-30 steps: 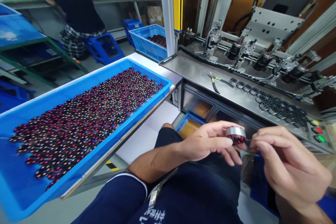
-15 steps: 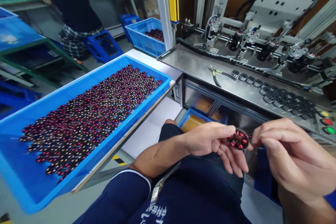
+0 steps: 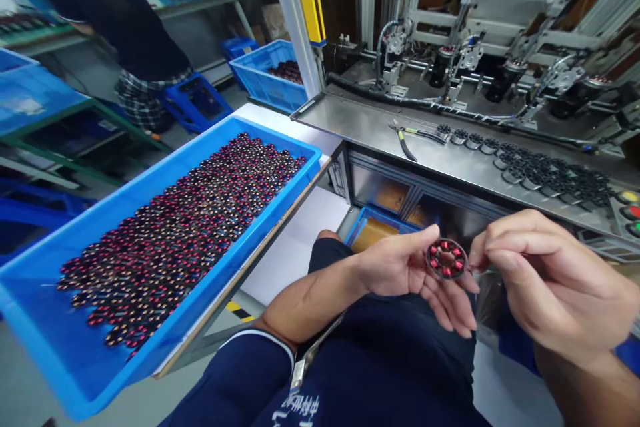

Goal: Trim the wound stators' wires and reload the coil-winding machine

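Note:
My left hand (image 3: 400, 263) holds a small round motor stator (image 3: 447, 259) between thumb and fingers, its ring of red windings facing up. The lower fingers stretch loosely beneath it. At the stator's right edge, my right hand (image 3: 545, 273) is closed in a pinch; whatever sits between thumb and forefinger is too small to make out. To the left, a blue tray (image 3: 37, 340) carries rows of similar stators (image 3: 200, 213) with red and copper-coloured windings.
Pliers (image 3: 403, 140) with green-black handles lie on the metal machine ledge (image 3: 345, 117), beside several bare black cores (image 3: 545, 170). Behind stands a machine with clamps (image 3: 470, 53). Coloured buttons (image 3: 631, 211) sit at right. A co-worker (image 3: 115, 20) bends over the back bench.
The stator has tipped so its face shows more fully toward me. My right hand keeps its pinch beside it. The whole view has shifted slightly.

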A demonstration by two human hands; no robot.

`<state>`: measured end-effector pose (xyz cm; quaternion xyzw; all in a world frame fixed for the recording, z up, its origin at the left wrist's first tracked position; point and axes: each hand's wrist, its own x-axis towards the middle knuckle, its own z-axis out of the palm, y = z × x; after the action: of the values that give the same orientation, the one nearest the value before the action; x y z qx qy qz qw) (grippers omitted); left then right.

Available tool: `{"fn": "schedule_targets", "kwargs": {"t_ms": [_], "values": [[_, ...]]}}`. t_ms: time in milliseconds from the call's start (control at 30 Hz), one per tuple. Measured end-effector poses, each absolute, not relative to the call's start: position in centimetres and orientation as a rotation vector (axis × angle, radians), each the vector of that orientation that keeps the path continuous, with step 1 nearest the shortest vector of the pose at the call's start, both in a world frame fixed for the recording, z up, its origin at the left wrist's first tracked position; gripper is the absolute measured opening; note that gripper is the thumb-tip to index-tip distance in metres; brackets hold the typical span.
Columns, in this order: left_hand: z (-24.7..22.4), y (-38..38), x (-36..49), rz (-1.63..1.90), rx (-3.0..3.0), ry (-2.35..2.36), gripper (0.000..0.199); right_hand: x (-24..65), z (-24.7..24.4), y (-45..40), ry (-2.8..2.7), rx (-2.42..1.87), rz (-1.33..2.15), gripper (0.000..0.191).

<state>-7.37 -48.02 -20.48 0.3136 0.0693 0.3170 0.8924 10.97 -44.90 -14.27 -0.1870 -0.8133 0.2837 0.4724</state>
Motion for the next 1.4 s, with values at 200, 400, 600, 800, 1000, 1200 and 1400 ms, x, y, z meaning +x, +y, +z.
{"fn": "schedule_targets", "kwargs": {"t_ms": [200,400,600,800,1000,1200,1400], "values": [[-20.0,-49.1,-7.1,1.212,0.725,0.349,0.047,10.8,-14.0,-45.1,-1.965,-0.586,0.601,0.016],[-20.2,-49.8,-6.5,1.53,0.834,0.461,0.045,10.2,-14.2,-45.7,-1.889,-0.671,0.647,0.012],[-20.6,-49.1,-6.6,1.69,0.969,0.424,0.039,9.5,-14.6,-47.0,-1.725,-0.792,0.69,0.015],[-20.8,-48.2,-7.2,1.69,0.912,0.374,0.033,8.5,-16.7,-48.4,-1.413,-0.851,1.459,0.022],[-21.0,-47.8,-7.5,1.65,0.94,0.296,0.032,7.3,-17.6,-48.6,-1.121,-0.849,1.882,0.029],[-21.2,-47.6,-8.0,1.619,0.96,0.357,0.032,7.7,-17.5,-48.1,-1.054,-0.688,1.95,0.032],[-20.8,-47.7,-8.4,1.494,1.166,0.366,0.027,7.7,-18.4,-47.7,-1.18,-0.529,1.991,0.032]]}}
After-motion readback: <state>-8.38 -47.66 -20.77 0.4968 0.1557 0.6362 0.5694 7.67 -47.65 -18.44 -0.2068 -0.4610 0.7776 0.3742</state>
